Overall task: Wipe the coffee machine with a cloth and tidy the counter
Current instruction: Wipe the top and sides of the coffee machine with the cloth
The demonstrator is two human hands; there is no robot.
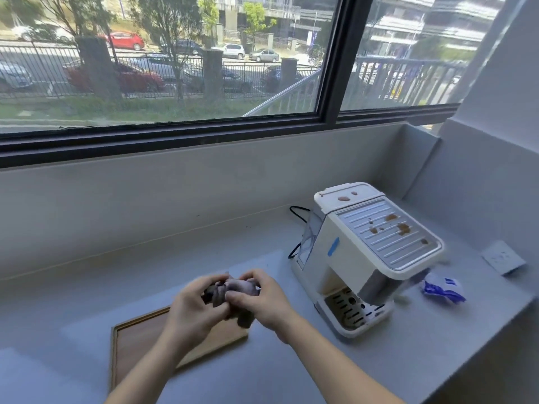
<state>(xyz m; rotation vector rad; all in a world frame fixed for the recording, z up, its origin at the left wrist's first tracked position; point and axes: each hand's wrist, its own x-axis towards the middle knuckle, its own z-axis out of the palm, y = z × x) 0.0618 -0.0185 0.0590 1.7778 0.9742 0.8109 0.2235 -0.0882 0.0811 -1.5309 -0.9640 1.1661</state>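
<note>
Pale grey stone-look surface (87,301) under a wide dark-framed window (175,68), with a street and parked cars outside.

Head view. Low and central, left hand (194,309) and right hand (259,298) drawn together, fingers of both curled round a bunched dark grey-purple cloth (233,290), thumbs pressed into it, apparently gathering or folding it. Cloth held up between the hands, touching nothing else.

Directly beneath the hands, stretching back toward the left forearm, a flat rectangular wooden tray (137,339) with a raised rim, lying on the surface.

To the right of the right hand, near but apart, a boxy cream-white plastic coffee machine (350,258), set askew. On its ribbed grey top plate (388,249), several brown splotches (404,228); two more on the cream lid (361,189) behind. Drip grille (347,309) at the base tinted brown as well.

Farther right, past the machine, a crumpled blue-and-white wrapper (442,288) on the surface. Beyond the machine, away from the hands, a black cord (297,211) looping toward the wall.

Judged from this: wiping not yet begun, with every splotch in place and the cloth well short of them. Done at most: cloth in hand, being readied. Left: top plate, lid, probably the drip grille; then tidying, likely the wrapper cleared and perhaps tray and machine squared up. Some blur around the hands, so exact finger placement hard to tell.
</note>
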